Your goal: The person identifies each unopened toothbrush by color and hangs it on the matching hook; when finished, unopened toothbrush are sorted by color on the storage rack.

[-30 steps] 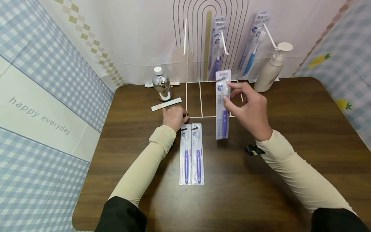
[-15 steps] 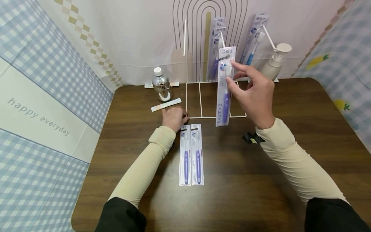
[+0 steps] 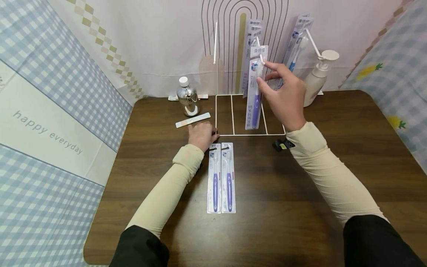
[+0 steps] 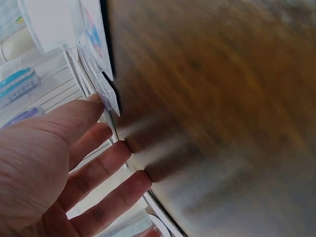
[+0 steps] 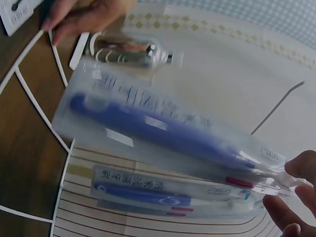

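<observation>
My right hand (image 3: 287, 92) pinches a packaged purple toothbrush (image 3: 252, 100) near its top, between thumb and forefinger. The pack hangs upright, and the tip of the white middle hook (image 3: 261, 58) shows in front of its hanging slot. Behind it are similar packs (image 3: 255, 27) on that hook; the right wrist view shows one hanging purple toothbrush pack (image 5: 148, 193) below the held one. My left hand (image 3: 201, 135) rests at the front left corner of the white wire rack (image 3: 251, 135), its fingers (image 4: 106, 158) extended with tips on the tabletop. Two packaged purple toothbrushes (image 3: 228, 185) lie side by side before it.
A silver bottle (image 3: 187, 98) with a white cap and a flat pale strip (image 3: 192, 120) are left of the rack. Blue toothbrush packs (image 3: 298, 44) hang on the right hook, near a cream pump bottle (image 3: 315, 81). The left hook (image 3: 215, 44) carries nothing.
My right hand has raised the toothbrush pack and moved it back toward the middle hook, whose tip now overlaps the pack's slot. My left hand stays at the rack's corner.
</observation>
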Demonstrator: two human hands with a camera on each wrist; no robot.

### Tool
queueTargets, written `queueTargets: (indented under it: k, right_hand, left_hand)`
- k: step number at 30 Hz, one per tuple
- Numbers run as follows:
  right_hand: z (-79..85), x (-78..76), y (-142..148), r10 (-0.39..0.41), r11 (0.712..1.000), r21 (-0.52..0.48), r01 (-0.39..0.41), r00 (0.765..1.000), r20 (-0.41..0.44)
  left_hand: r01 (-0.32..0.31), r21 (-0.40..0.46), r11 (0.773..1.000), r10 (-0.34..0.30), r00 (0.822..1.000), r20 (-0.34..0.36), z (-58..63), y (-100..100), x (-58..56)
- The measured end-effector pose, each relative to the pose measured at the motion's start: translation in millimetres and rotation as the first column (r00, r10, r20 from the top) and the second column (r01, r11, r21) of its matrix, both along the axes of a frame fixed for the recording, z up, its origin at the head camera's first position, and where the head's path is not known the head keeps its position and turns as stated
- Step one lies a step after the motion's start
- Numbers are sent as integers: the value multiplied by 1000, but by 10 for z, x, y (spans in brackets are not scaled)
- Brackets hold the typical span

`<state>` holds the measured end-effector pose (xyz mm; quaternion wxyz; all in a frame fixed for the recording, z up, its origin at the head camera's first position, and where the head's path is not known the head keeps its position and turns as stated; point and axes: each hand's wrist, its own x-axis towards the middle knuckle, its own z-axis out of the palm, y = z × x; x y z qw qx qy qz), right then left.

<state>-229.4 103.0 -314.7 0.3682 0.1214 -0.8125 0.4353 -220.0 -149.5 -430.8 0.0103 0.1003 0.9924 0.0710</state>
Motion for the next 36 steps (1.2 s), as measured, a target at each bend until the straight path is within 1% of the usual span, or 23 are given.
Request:
queueTargets:
  k: [5, 11, 15, 20, 24, 27, 32, 36]
  right_hand:
    - [22, -196, -16, -50, 998, 32, 48, 998, 47]
    - [38, -368, -28, -76, 997, 6, 75, 992, 101]
    - [49, -458, -45, -92, 996, 9, 92, 989, 117]
    - [55, -509, -64, -95, 995, 11, 95, 989, 117]
    - [42, -493, -63, -93, 996, 10, 92, 989, 111]
    - [4, -434, -62, -81, 997, -2, 82, 991, 105]
    - [-121, -289, -134, 8, 998, -63, -2, 995, 98]
    - [-247, -123, -230, 61, 997, -58, -53, 988, 143]
  left_hand:
    - [-9, -2, 1000, 9, 1000, 8, -3, 5, 4]
    - [-5, -2, 1000, 5, 1000, 9, -4, 19, 4]
    - [-1, 2, 1000, 1, 1000, 2, -7, 13, 2]
    - [-3, 0, 1000, 3, 1000, -2, 0, 3, 6]
    - [-5, -3, 1000, 5, 1000, -1, 10, 2, 9]
    - [-3, -8, 1000, 3, 1000, 0, 8, 7, 12]
    - [-11, -13, 1000, 12, 1000, 3, -1, 7, 4]
    - [-8, -10, 1000, 8, 1000, -2, 1, 10, -7]
